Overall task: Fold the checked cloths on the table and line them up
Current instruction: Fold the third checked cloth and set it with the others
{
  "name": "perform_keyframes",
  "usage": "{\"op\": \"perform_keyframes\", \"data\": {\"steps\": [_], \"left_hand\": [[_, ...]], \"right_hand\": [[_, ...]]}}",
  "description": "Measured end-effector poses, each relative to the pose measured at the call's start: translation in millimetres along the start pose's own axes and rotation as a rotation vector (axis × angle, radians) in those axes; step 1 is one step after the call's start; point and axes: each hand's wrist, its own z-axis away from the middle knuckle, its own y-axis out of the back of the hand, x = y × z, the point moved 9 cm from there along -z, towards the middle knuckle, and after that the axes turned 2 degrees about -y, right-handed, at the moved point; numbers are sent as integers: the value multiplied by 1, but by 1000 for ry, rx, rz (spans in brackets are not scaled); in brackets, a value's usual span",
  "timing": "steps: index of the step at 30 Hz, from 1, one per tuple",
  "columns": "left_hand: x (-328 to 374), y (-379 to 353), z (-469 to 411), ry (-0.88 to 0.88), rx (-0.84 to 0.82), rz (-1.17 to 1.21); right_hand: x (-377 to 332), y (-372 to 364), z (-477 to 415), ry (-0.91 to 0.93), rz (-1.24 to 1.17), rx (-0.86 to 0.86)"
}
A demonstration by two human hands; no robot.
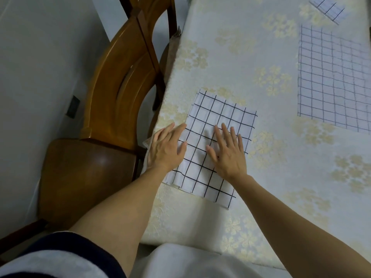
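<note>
Nearest the camera, a dark sleeve with a pale band is seen at the lower left, and two bare forearms are extended from it towards the table, which is covered by a cream cloth patterned with pale gold flowers. One folded checked cloth, white with black grid lines, is laid flat near the table's left edge, its layered edges showing at the far-left corner. It is pressed by both hands. The left hand is laid palm down on the cloth's left border, partly over the table covering, with fingers straight and close together and nothing gripped. The right hand is laid palm down on the cloth's middle, fingers straight and slightly spread, with nothing gripped. A larger checked cloth, with fainter lines, is spread flat well apart to the right and is cut off by the frame edge. A third checked cloth, smaller in view, is placed beyond it at the far-right corner. One wooden chair is set just beside the table's left edge, and a second chair is stood behind it.
</note>
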Motion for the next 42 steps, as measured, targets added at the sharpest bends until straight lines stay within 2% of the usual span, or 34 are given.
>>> {"op": "perform_keyframes", "data": {"steps": [3,6,10,13,15,17,18,20,23,27,34,38,42], "left_hand": [[1,-2,0,-44,8,24],[2,-3,-1,-55,-5,49],[2,-2,-3,-63,-142,132],[32,3,4,-49,-138,-58],[92,-8,13,-219,-111,-129],[152,-42,26,-421,-195,-144],[169,-61,32,-463,-251,-175],[177,-90,40,-451,-334,-270],[170,-103,43,-416,-357,-326],[169,-103,41,-393,-390,-308],[170,-107,40,-383,-466,-318],[174,-105,40,-415,-445,-292],[177,-100,40,-409,-423,-268]], "right_hand": [[42,7,24,-59,40,37],[77,2,45,-64,35,-9],[93,-8,55,-19,-32,-66],[92,-9,57,-23,11,-22],[93,-8,57,-33,23,-14],[94,-9,57,-23,1,-22],[95,-10,58,-16,-5,-23],[98,-13,56,-19,4,-22],[104,-15,51,-24,18,-32],[122,-5,21,46,16,-80],[158,15,-45,-27,59,-148],[157,15,-48,-48,80,-160],[153,22,-54,-102,11,-258]]}}
